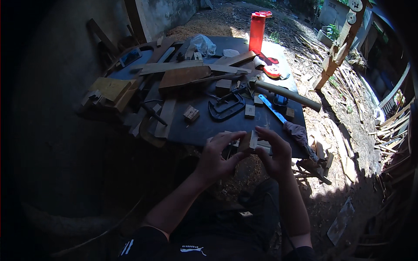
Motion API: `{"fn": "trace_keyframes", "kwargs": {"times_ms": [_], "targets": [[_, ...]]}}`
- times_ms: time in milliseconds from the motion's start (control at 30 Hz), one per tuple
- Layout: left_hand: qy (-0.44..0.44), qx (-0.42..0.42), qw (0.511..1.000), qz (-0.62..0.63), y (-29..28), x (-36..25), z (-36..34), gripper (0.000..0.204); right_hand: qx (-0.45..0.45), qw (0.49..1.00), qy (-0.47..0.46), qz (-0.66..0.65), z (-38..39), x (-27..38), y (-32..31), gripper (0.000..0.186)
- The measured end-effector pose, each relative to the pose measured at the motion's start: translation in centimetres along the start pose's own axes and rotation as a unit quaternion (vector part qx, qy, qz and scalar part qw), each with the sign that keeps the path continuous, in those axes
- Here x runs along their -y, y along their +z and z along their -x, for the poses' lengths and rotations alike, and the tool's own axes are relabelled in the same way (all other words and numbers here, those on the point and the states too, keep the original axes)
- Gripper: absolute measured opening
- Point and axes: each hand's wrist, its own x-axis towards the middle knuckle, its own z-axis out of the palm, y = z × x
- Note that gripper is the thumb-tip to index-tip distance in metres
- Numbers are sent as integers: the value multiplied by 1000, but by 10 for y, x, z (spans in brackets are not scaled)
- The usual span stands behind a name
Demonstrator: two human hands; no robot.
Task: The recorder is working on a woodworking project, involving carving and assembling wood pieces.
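Observation:
Both hands hold a small wooden block [247,142] between them, just off the near edge of the dark table [187,132]. My left hand [216,154] pinches its left side between thumb and fingers. From the other side, my right hand [275,153] grips it with the thumb below and the fingers above. Beyond the block, on the tabletop, lies a black C-clamp [226,111]. Small wooden blocks sit around the clamp, one of them a rough-faced block [191,113] to its left and another a pale block [250,111] to its right.
A hammer [287,93] with a thick wooden handle and a blue hacksaw blade [272,107] with a cloth-wrapped end lie at the right. Farther back stand a red bottle [257,34], a tape measure [272,71] and stacked boards [183,78]. A wooden post [339,52] rises beyond the table.

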Motion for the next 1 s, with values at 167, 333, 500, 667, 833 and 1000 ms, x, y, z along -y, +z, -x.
{"fn": "trace_keyframes", "kwargs": {"times_ms": [167, 333, 500, 667, 833, 1000], "targets": [[28, 27, 994, -100, 8, -2, 4, 57, -14, 999, -11, -30, 6, 5, -1, 53], [19, 76, 989, -125, 12, 4, 1, 58, 29, 999, 6, 32, 6, 3, -2, 54], [29, 122, 977, -171, 25, 0, 2, 58, -34, 994, 25, 97, 23, -8, -24, 50], [106, 2, 957, -269, 42, 25, 11, 37, 30, 992, -19, 124, 73, -3, -41, 47], [161, -106, 941, -278, 52, 42, 11, 18, 40, 970, 228, 77, 142, -39, -70, 34], [206, -120, 932, -273, 57, 42, 12, 13, -121, 967, 217, 53, 177, -39, -95, 30]]}}
